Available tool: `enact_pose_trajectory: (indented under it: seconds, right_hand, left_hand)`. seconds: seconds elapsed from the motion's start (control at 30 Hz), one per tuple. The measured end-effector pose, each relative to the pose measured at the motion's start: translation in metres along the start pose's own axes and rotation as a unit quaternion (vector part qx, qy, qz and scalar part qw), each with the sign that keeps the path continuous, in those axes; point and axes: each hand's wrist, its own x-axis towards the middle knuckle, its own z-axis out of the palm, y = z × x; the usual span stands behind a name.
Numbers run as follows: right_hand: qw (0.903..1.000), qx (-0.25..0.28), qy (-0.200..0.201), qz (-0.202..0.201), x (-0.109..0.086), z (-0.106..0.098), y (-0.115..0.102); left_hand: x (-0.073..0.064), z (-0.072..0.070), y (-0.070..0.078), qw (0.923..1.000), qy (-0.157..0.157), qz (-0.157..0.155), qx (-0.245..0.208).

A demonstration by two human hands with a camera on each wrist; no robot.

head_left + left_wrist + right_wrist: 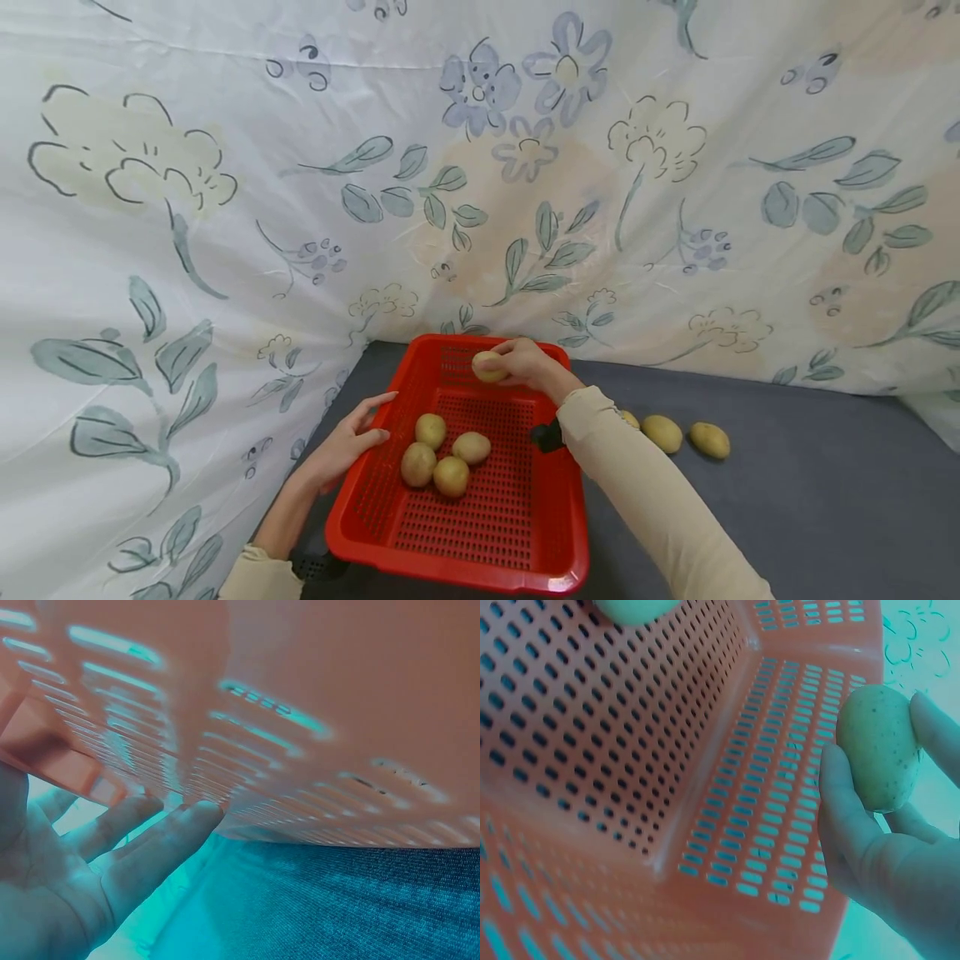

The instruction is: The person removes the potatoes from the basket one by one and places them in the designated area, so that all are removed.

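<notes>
A red plastic basket (502, 533) with slotted walls stands on the dark cloth. Over its far end my right hand (522, 364) pinches a potato (879, 748) between thumb and fingers. Several potatoes (452, 477) lie grouped on the basket floor, left of its middle. At the basket's left side, my left hand (341, 450) has its fingers extended along the outer wall and rim. From beneath, the left wrist view shows those fingers (161, 847) against the slotted wall; how firmly they touch, I cannot tell.
On the dark grey cloth (825, 500), right of the basket, lie more potatoes (709, 440), one partly hidden behind my right sleeve. A white floral curtain (525, 208) hangs behind the basket and along the left side.
</notes>
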Motion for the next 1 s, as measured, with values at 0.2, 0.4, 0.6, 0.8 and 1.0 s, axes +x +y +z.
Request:
enact_pose_trajectory:
  seconds: [0.2,0.4,0.6,0.8,1.0]
  right_hand:
    - [0.9996,-0.026,-0.008,-0.006,-0.009,-0.019,-0.003]
    - [0.9995,-0.024,0.011,-0.015,-0.011,-0.035,-0.004]
    - [0.9999,-0.005,0.010,-0.013,-0.016,-0.048,-0.002]
    - [0.9999,0.012,-0.001,-0.007,-0.021,-0.060,-0.003]
    - [0.9997,0.016,-0.001,-0.018,-0.028,-0.079,0.003]
  left_hand:
    - [0.000,0.000,-0.001,1.0000,-0.006,0.000,-0.002]
    - [0.000,-0.001,-0.001,1.0000,-0.003,-0.004,-0.002]
    - [-0.001,0.000,0.000,1.0000,-0.001,-0.006,0.006]
    - [-0.003,0.002,0.000,0.9999,0.005,-0.008,0.008]
    - [-0.002,0.002,0.002,0.9999,0.005,-0.004,0.011]
